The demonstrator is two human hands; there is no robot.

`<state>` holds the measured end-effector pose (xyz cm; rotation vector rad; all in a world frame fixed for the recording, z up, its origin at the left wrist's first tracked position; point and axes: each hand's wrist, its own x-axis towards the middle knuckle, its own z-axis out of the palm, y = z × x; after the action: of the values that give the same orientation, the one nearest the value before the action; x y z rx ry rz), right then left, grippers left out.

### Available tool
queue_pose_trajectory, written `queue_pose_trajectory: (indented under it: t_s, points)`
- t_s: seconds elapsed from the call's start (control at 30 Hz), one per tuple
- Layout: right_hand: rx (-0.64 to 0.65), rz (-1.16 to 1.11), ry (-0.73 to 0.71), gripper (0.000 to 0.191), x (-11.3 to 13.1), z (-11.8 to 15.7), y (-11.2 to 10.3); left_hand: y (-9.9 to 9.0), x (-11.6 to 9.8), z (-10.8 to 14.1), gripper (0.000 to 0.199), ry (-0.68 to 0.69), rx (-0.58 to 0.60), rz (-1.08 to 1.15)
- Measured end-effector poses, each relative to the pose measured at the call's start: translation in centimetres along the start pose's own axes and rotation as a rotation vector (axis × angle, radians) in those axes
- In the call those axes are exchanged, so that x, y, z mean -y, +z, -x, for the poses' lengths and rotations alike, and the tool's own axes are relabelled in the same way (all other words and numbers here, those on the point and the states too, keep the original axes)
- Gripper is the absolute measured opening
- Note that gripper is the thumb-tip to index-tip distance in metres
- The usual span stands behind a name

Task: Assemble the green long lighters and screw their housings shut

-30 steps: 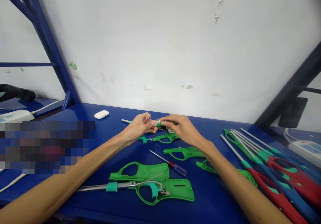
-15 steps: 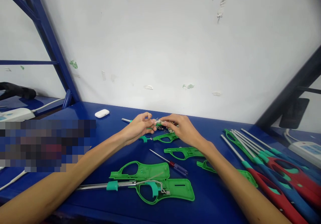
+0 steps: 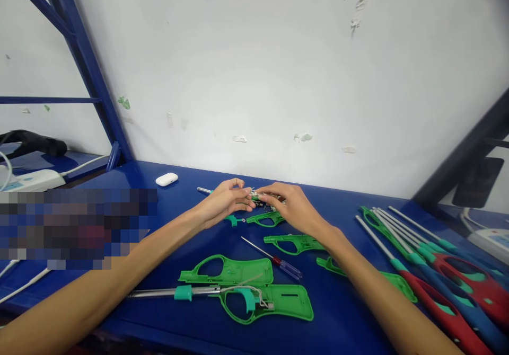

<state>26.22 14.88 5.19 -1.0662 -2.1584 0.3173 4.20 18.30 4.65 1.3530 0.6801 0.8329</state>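
Observation:
My left hand (image 3: 226, 201) is at the back of the blue table, thumb and forefinger pinched together and the other fingers loosely curled. What the pinch holds is too small to make out. Close by on the right, my right hand (image 3: 288, 201) reaches in with thumb and fingers nearly closed at a small part I cannot name. Small metal and pale parts (image 3: 259, 202) lie between and under the fingertips, partly hidden. Just in front of the hands are a green lighter shell half (image 3: 265, 220) and a teal trigger piece (image 3: 234, 221).
An opened lighter (image 3: 278, 299) with metal tube and wires lies in front, beside another green half (image 3: 248, 271). A screwdriver (image 3: 278, 261) rests mid-table. Red and blue long lighters (image 3: 441, 302) are at right. A white earbud case (image 3: 166, 179) sits back left, near the wall.
The whole view has shifted slightly, so things appear further right. Both hands stay over the small parts; the pale piece between the fingertips shows less now.

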Motion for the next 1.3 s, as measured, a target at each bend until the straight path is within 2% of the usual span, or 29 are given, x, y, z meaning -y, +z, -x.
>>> queue_pose_trajectory:
  t_s: [0.33, 1.3]
  points:
    - [-0.045, 0.005, 0.003, 0.024, 0.2, 0.0, -0.3, -1.5, 0.5, -0.3, 0.036, -0.014, -0.088, -0.061]
    - [-0.053, 0.047, -0.067, 0.023, 0.2, -0.1, 0.2, -0.4, -0.1, 0.3, 0.037, 0.008, -0.161, -0.137]
